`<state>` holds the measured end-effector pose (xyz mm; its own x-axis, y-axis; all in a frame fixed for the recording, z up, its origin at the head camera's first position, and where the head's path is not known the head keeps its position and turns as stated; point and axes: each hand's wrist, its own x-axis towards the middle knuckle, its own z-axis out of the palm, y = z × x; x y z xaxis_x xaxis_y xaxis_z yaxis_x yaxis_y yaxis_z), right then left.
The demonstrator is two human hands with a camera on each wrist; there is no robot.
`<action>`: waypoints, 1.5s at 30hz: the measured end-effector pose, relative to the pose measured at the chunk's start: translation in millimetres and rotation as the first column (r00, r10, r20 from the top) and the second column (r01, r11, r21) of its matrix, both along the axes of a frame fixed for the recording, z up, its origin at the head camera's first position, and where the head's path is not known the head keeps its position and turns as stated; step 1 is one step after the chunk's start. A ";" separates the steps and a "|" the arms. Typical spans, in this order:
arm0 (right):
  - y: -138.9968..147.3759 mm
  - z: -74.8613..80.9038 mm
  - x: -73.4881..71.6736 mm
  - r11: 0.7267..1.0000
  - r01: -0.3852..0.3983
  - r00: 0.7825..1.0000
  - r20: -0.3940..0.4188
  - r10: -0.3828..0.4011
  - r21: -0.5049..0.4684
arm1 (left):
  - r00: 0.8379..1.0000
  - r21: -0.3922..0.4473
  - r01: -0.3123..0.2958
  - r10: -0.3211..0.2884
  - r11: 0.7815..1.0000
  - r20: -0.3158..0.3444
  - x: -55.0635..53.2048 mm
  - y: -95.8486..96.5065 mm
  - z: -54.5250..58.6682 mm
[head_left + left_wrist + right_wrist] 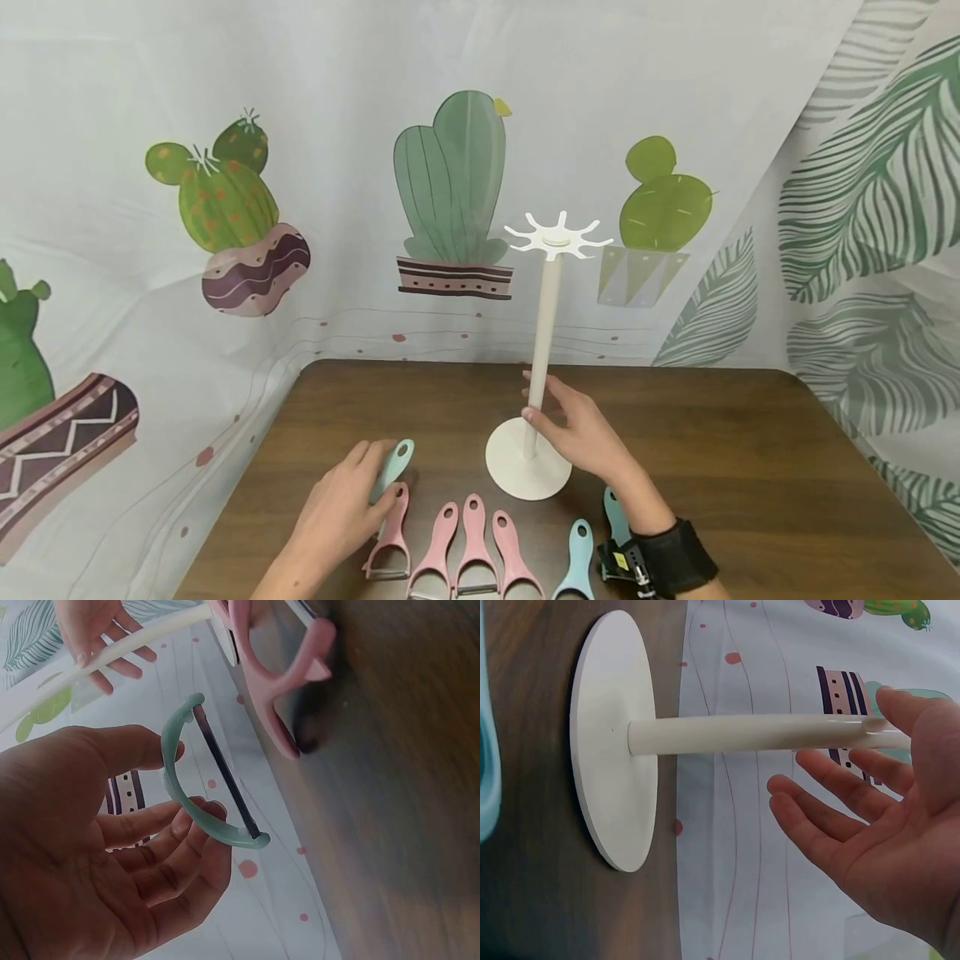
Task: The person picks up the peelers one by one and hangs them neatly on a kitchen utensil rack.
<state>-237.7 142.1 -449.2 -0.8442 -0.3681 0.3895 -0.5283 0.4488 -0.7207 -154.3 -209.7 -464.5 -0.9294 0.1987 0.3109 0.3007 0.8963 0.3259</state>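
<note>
My left hand [337, 508] grips a mint-green peeler [392, 471], its handle end pointing up and away. In the left wrist view the curved head of that peeler [174, 784] and its straight metal blade show between thumb and fingers. A white stand [546, 325] rises upright on a round base, topped by a ring of hooks that carry nothing. Around the lower pole is my right hand [585, 429], thumb on the near side and fingers on the far side. Those fingers look loose and spread in the right wrist view, close alongside the pole [727, 735].
Several pink peelers [474, 525] lie in a row along the near side of the wooden table [735, 450]. Two blue peelers [581, 550] lie to their right, one partly under my right forearm. Behind the table hangs a cactus-print cloth [345, 200].
</note>
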 end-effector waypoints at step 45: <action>-35.5 -5.7 -9.3 0.905 -0.059 0.972 0.184 0.149 -0.422 | 0.963 0.218 0.233 -0.194 0.948 -0.184 -14.5 56.7 38.0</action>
<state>-247.0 106.6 -455.0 -0.8880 -0.3033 0.3456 -0.3741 0.0398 -0.9265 -168.8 -152.9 -426.5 -0.8081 0.2905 0.5124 0.5415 0.7089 0.4520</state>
